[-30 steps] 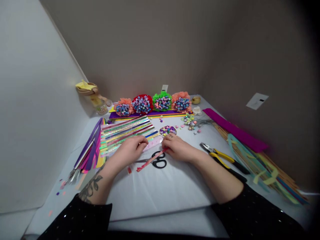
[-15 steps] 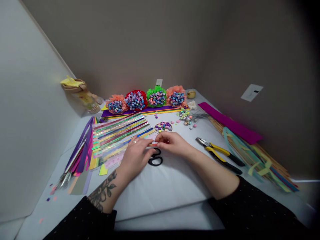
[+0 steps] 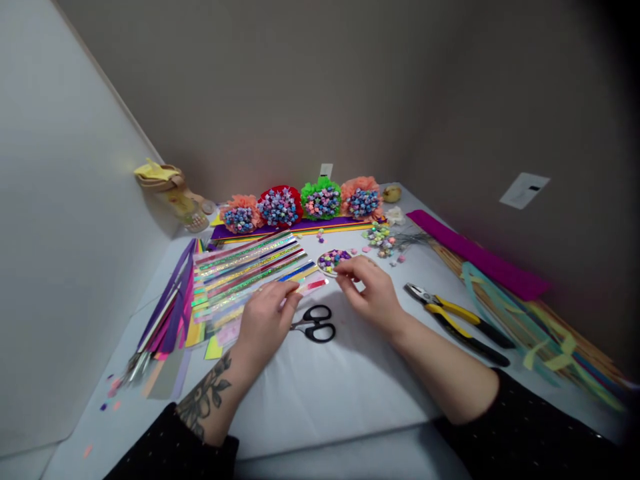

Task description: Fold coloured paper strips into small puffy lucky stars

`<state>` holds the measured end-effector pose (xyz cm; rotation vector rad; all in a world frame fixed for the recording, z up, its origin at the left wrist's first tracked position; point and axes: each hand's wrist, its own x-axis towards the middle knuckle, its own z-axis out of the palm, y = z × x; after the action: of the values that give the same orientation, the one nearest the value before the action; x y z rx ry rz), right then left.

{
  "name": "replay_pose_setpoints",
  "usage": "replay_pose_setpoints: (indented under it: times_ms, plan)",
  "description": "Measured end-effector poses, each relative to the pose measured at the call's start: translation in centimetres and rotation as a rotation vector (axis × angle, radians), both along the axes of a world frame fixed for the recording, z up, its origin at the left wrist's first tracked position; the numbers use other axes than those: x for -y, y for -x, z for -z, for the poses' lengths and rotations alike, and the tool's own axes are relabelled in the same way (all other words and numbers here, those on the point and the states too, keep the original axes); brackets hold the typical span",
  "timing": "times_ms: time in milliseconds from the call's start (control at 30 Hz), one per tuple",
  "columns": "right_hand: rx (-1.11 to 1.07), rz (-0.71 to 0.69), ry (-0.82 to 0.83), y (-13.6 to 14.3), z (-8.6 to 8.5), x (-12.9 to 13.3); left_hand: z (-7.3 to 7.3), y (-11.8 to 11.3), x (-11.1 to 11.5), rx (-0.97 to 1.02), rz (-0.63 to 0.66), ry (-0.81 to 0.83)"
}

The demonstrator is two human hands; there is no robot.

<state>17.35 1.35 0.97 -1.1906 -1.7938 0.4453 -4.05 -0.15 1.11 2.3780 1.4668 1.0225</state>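
Observation:
My left hand (image 3: pixel 267 320) lies on the white table just left of the black scissors (image 3: pixel 316 324). Its fingertips pinch a short red-pink paper strip (image 3: pixel 314 285) that points right. My right hand (image 3: pixel 374 293) hovers apart from the strip. Its loosely curled fingers are at the near edge of a small dish of paper stars (image 3: pixel 333 258), and I see nothing in them. A fan of glittery paper strips (image 3: pixel 247 265) lies under and beyond my left hand.
Yellow-handled pliers (image 3: pixel 453 317) lie right of my right hand. Four tissue-paper bouquets (image 3: pixel 300 205) line the back wall. Purple and pink strips (image 3: pixel 170 307) lie at the left. A magenta roll (image 3: pixel 480 257), sticks and pale ribbons lie along the right. Loose stars on wire stems (image 3: pixel 383 239) lie near the dish.
Both hands held the red strip a second ago. Now only my left hand keeps it, and the scissors are uncovered. My right hand has let go and moved back toward the star dish.

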Motion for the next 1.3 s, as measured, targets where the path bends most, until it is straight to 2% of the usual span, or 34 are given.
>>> replay_pose_setpoints:
  times_ms: [100, 267, 400, 500, 700, 867, 967, 1067, 1300]
  plan:
    - [0.247, -0.057, -0.155, 0.5, 0.6, 0.1, 0.1, -0.1, 0.0, 0.046, 0.000, 0.031]
    - [0.419, -0.027, -0.181, 1.2, 1.7, -0.6, 0.2, -0.7, 0.4, 0.063, 0.035, 0.094]
    - [0.431, 0.007, -0.214, 1.2, 1.8, -0.7, 0.1, -0.6, 0.4, 0.030, 0.026, 0.096]
    - [0.422, -0.025, -0.222, 1.2, 1.8, -0.7, -0.1, -0.2, 0.1, 0.004, -0.014, 0.058]
    - [0.330, -0.023, -0.201, 1.5, 2.4, -0.7, 0.0, 0.0, -0.1, -0.032, -0.025, 0.000]
    - [0.318, -0.071, -0.167, 2.1, 2.2, -0.2, 0.6, -0.2, 0.0, -0.126, 0.030, -0.099]
    - [0.363, -0.105, -0.133, 2.6, 2.0, 0.2, 0.5, -0.3, -0.1, -0.189, 0.005, -0.181]
    - [0.401, -0.114, -0.106, 2.8, 1.9, 0.3, 0.2, -0.3, -0.3, -0.255, 0.040, -0.251]
    - [0.361, 0.000, -0.144, 2.8, 1.2, 0.6, 0.1, 0.0, -0.4, -0.394, 0.002, -0.291]
